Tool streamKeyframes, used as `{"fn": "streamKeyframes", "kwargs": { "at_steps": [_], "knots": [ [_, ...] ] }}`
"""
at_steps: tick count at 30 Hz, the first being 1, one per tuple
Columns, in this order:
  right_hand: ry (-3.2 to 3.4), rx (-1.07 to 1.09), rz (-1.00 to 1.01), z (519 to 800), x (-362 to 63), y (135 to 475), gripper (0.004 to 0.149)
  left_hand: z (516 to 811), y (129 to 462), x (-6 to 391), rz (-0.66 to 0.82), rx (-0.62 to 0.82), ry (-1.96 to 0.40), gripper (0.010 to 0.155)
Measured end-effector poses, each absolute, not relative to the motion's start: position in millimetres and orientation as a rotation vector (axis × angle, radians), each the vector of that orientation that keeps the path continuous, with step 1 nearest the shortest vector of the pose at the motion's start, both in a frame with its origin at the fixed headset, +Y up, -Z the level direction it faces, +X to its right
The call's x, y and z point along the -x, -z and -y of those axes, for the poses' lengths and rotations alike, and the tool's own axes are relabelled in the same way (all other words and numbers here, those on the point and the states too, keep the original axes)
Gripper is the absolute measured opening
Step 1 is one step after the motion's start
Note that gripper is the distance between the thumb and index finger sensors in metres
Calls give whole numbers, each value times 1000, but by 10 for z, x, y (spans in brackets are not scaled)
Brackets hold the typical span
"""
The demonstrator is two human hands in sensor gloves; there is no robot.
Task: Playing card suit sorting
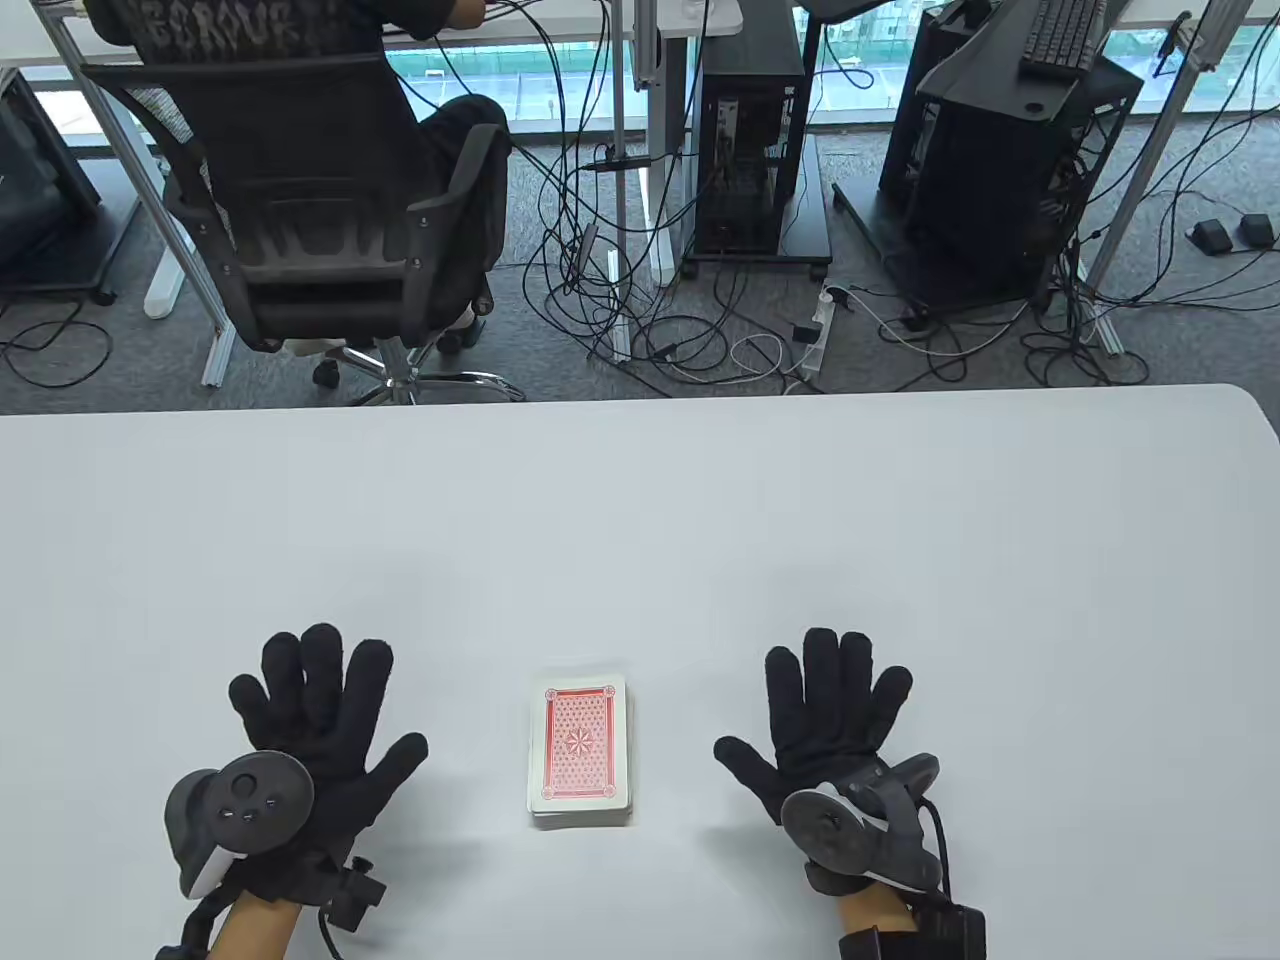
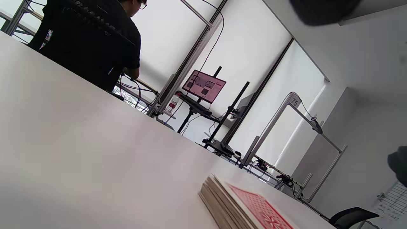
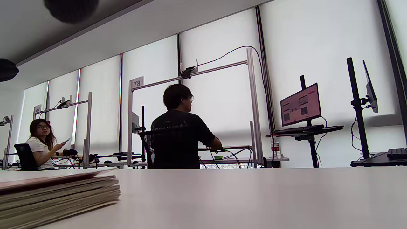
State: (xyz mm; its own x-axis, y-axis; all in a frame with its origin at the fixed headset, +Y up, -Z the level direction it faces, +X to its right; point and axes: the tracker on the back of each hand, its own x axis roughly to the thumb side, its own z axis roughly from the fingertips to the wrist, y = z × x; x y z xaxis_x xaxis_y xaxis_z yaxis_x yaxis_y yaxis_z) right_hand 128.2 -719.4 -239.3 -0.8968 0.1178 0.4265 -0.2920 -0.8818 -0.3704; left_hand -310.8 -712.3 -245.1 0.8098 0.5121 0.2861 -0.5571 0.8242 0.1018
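Observation:
A deck of playing cards lies face down near the table's front edge, red patterned back up. My left hand lies flat on the table to the deck's left, fingers spread, holding nothing. On the deck's other side my right hand lies flat too, fingers spread and empty. Neither hand touches the cards. The left wrist view has the deck at its bottom, and the right wrist view has the deck's edge at lower left. Only blurred dark fingertips show in the wrist views.
The white table stretches bare beyond the deck to its far edge. Past it a person sits in a black office chair; cables and computer racks stand on the floor.

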Motion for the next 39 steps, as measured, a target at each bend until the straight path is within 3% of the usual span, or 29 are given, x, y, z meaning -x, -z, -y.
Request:
{"fn": "streamKeyframes", "kwargs": {
  "at_steps": [26, 39],
  "knots": [
    [-2757, -583, 636, 7197, -1295, 2398, 89, 7116, 2450, 3079, 274, -182, -584, 82],
    [-2657, -601, 574, 7213, -1248, 2410, 100, 7126, 2446, 3015, 311, -201, -602, 82]
  ]
}}
